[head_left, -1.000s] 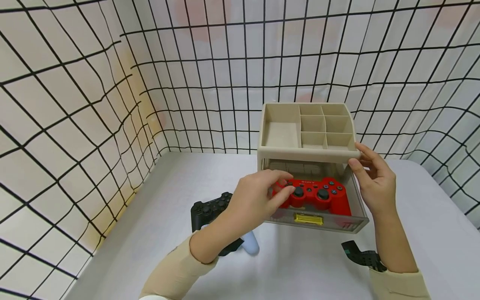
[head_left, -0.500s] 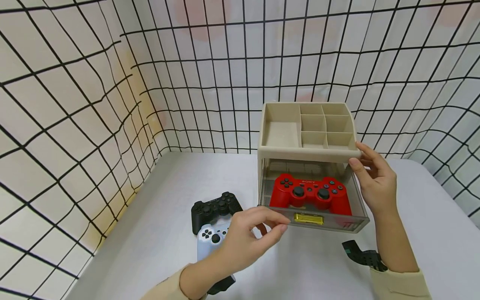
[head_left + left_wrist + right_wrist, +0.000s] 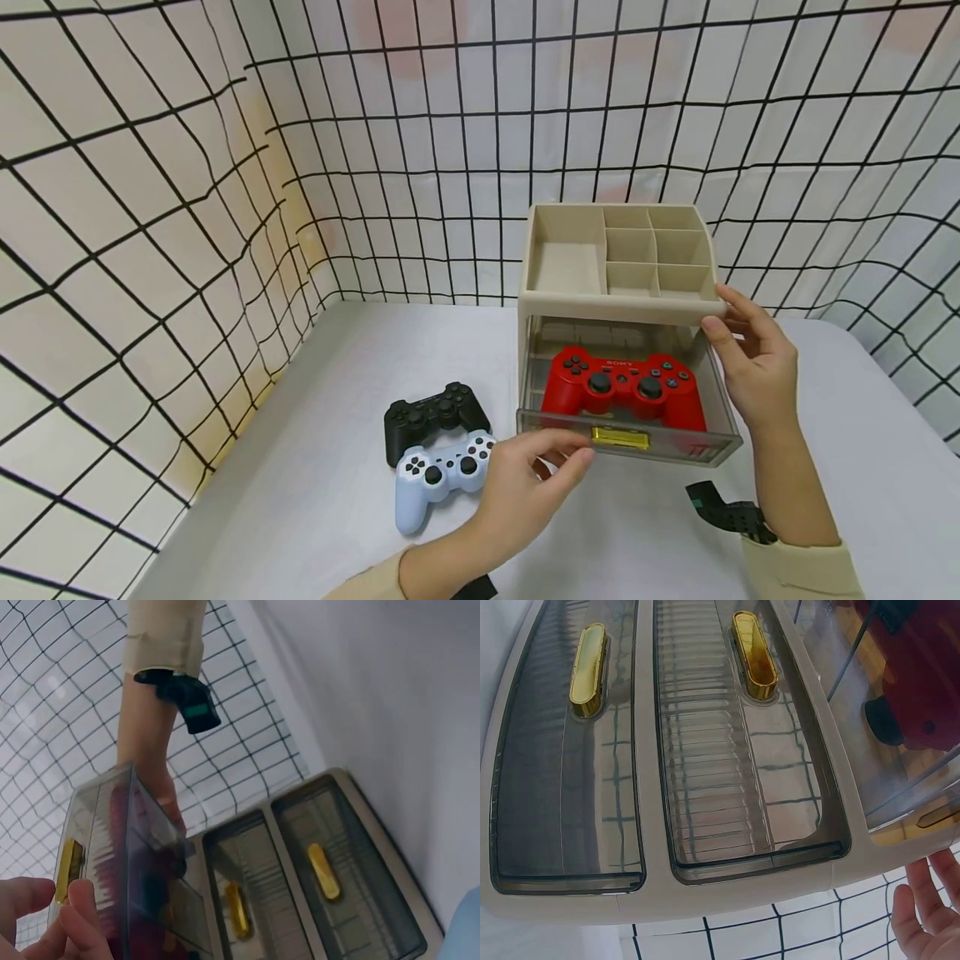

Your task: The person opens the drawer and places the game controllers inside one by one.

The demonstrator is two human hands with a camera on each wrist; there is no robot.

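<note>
A beige desk organizer (image 3: pixel 622 307) stands on the table with its clear top drawer (image 3: pixel 697 450) pulled out. Inside that drawer lies a red game controller (image 3: pixel 624 390), buttons up. At the drawer's front, the thumb and index finger of my left hand (image 3: pixel 525 483) pinch the left end of the gold handle (image 3: pixel 620 438); the left wrist view has the fingertips on either side of it. My right hand (image 3: pixel 761 375) grips the organizer's right upper corner, thumb on the front edge and fingers along the side.
Left of the organizer lie a black controller (image 3: pixel 405 421) and a light blue controller (image 3: pixel 411 500), the blue one close in front. Two closed lower drawers (image 3: pixel 349 907) show in the left wrist view. Black wire mesh (image 3: pixel 420 125) encloses the back and sides of the table (image 3: pixel 315 467).
My left hand has come out of the drawer from the red controller, down to the drawer's front, then right to its handle. The blue controller is now uncovered. My right hand keeps its place.
</note>
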